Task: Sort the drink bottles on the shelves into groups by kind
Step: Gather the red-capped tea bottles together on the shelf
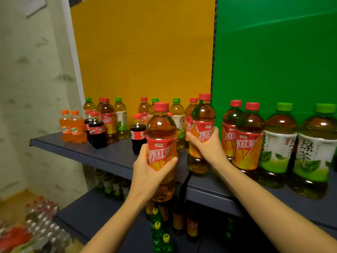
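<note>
Red-capped iced tea bottles [161, 143] wear red-orange labels; green-capped green tea bottles [278, 143] white-green ones, against yellow [142, 52] and green panels [273, 52].

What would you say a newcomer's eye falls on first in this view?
First, the two red-labelled tea bottles in the centre: the left hand grips the left bottle in front of the shelf edge, and the right hand grips the right bottle over the shelf. Behind them, the bright yellow panel and green panel fill the upper half, and big green tea bottles stand at the far right.
</note>
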### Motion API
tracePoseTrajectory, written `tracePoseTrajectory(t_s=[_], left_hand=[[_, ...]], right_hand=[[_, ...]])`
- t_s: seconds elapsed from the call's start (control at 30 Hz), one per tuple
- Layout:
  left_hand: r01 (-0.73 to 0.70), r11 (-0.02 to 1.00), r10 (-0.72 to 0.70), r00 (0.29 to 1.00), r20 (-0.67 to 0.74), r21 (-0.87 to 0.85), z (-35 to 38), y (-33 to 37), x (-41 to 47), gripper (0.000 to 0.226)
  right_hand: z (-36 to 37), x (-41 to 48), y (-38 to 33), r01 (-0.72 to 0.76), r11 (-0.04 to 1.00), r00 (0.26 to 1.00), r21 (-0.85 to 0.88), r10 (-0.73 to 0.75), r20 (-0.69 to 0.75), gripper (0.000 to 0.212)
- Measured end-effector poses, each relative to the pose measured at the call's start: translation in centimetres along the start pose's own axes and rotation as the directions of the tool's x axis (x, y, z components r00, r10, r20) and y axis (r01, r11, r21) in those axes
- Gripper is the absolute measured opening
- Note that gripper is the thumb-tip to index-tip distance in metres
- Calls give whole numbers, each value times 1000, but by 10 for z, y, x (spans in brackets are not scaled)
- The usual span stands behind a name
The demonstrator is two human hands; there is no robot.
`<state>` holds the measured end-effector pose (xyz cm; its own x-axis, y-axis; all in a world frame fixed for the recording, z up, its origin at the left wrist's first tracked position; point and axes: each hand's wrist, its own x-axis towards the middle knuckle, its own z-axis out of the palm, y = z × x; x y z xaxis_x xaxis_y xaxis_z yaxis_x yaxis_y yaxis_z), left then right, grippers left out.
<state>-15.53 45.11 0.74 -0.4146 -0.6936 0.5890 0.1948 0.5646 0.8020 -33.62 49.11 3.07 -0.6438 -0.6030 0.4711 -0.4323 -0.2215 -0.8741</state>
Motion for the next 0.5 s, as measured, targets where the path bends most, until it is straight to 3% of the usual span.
tracePoseTrajectory(t_s=[0.27,0.4,0.5], left_hand=[[-12,1000,12,995,96,-6,43,-29,45,47],[-23,1000,22,993,117,8,60,-44,57,46],[-24,1000,24,994,111,4,69,-51,65,51]], right_hand=[[19,41,18,-38,999,999,-32,39,6,75],[24,45,22,-122,987,993,108,121,12,118],[24,52,31,-93,993,995,74,89,53,131]])
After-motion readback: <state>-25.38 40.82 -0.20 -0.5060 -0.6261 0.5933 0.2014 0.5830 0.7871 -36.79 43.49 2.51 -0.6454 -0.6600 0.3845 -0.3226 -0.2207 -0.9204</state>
